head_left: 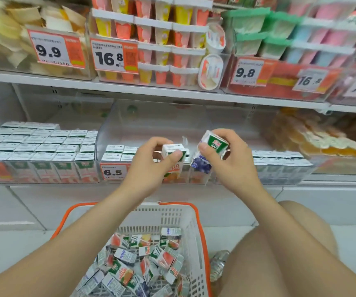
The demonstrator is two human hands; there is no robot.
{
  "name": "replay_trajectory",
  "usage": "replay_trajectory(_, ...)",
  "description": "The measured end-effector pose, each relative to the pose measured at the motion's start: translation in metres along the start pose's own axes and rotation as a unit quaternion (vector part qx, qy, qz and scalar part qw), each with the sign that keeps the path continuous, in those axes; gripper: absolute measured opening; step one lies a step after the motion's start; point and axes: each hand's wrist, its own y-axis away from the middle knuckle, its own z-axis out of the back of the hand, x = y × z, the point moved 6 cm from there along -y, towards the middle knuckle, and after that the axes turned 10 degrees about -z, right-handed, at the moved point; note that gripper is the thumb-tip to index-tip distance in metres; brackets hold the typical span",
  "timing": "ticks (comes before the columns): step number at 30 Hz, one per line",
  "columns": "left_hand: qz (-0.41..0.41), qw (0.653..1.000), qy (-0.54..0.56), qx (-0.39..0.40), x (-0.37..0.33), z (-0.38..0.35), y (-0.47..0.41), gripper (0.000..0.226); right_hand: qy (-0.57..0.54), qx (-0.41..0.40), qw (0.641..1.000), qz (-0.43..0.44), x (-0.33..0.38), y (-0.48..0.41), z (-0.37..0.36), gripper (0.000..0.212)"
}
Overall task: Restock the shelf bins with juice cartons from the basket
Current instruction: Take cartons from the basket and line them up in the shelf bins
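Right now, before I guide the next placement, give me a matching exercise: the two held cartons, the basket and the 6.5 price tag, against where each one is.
Things:
1. blueberry carton
2. orange carton
3. basket
4. 6.5 price tag

Places:
A. on the front of the middle bin
B. gripped in the left hand
C. on the floor
D. held tilted in the right hand

Pairs: 1-D, 2-B, 3-C, 4-A

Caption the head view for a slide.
Restocking juice: left hand holds an orange carton, right hand a blueberry carton, before the clear shelf bin, basket below.
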Motion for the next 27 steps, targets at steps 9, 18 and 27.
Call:
replay_trajectory(9, -0.065, 0.998, -0.014, -0.002, -0.009, -0.084, -0.041, 0.02, 0.177, -0.148, 0.973, 0.014, -0.075, -0.075, 0.095, 0.039)
replay_trajectory(18, -0.043, 0.999, 0.006, -0.002, 0.016, -0.111, -0.051, 0.03, 0.324, 0.044, 0.94, -0.094, -0.143, -0.134, 0.077, 0.043)
replay_trajectory(27, -0.05, 0.996, -0.041, 0.069, 0.027, -0.107, -0.055, 0.034, 0.399, 0.135, 0.897, -0.136, -0.154, -0.132, 0.063, 0.044)
